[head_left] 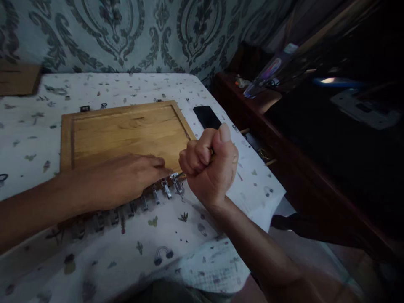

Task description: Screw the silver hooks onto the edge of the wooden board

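A framed wooden board (126, 130) lies on the table, with a row of small metal hooks (166, 189) along its near edge. My left hand (135, 174) reaches across this edge, palm down and fingers bent. Its fingertips press at the metal hook (174, 176) nearest the board's right corner; the thumb is hidden. My right hand (210, 164) is closed in a fist, thumb uppermost, around what looks like a screwdriver (180, 173). A bit of yellow handle shows between the fingers, and the thin dark shaft points at that same hook.
A white printed cloth (252, 176) covers the table. Behind my right hand lies a black phone (206, 116). Cardboard (19, 78) sits at the far left. Dark red furniture (303, 168) stands to the right, with a clear bottle (268, 71) on it. A patterned wall (126, 38) closes the back.
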`<state>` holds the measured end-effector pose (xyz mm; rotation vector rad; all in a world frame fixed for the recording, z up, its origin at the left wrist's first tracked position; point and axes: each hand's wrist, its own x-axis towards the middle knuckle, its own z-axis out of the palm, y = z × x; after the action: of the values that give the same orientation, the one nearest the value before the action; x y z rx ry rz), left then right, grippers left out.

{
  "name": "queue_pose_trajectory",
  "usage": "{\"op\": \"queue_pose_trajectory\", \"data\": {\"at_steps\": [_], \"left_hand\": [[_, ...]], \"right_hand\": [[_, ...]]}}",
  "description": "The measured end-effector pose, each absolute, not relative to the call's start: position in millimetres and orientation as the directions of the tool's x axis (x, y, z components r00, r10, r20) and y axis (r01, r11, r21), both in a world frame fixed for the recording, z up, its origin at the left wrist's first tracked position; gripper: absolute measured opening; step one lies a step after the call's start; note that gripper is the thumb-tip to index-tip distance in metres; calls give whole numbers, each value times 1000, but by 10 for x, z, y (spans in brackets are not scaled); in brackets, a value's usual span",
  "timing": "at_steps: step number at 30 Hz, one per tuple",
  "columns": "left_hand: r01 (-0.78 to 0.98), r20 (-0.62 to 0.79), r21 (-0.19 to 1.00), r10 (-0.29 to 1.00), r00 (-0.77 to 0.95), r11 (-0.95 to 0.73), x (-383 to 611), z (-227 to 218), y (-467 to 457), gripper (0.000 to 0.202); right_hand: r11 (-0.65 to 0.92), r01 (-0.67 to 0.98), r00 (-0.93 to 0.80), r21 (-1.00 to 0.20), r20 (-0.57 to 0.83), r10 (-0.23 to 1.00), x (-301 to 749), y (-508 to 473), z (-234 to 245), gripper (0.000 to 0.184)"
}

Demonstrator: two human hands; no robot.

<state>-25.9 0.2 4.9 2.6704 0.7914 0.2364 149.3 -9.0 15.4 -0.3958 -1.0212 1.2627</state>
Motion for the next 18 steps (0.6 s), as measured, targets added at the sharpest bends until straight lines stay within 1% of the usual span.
{"op": "queue_pose_trajectory", "data": {"at_steps": [1, 3, 5, 7, 10, 13, 15, 18], "left_hand": [[513, 81, 346, 570, 818, -786, -286, 68, -9, 38], [564, 173, 251, 609, 774, -787, -370, 113, -46, 41], [613, 284, 144, 626, 726, -777, -489, 153, -108, 40], [658, 343, 94, 645, 684, -747, -631, 168, -190, 37], [749, 376, 100, 722, 581, -655, -847, 123, -336, 39], [818, 395, 133, 787, 474, -560, -1049, 13, -493, 39], [846, 410, 183, 821, 397, -501, -1179, -75, -591, 36], [878, 383, 260, 878, 288, -402, -1369, -199, -700, 33]], "right_hand": [[318, -590, -33, -743, 415, 909, 1490, -91, 158, 63], [323, -574, -34, -752, 416, 909, 1483, -86, 163, 65], [332, -554, -34, -764, 419, 908, 1478, -76, 164, 67], [341, -520, -24, -783, 412, 911, 1476, -68, 160, 68], [341, -463, 4, -818, 383, 924, 1475, -69, 153, 67], [343, -444, 21, -828, 373, 928, 1472, -81, 151, 66], [346, -447, 16, -825, 379, 925, 1470, -89, 153, 67], [342, -462, 2, -818, 385, 923, 1467, -95, 154, 68]]}}
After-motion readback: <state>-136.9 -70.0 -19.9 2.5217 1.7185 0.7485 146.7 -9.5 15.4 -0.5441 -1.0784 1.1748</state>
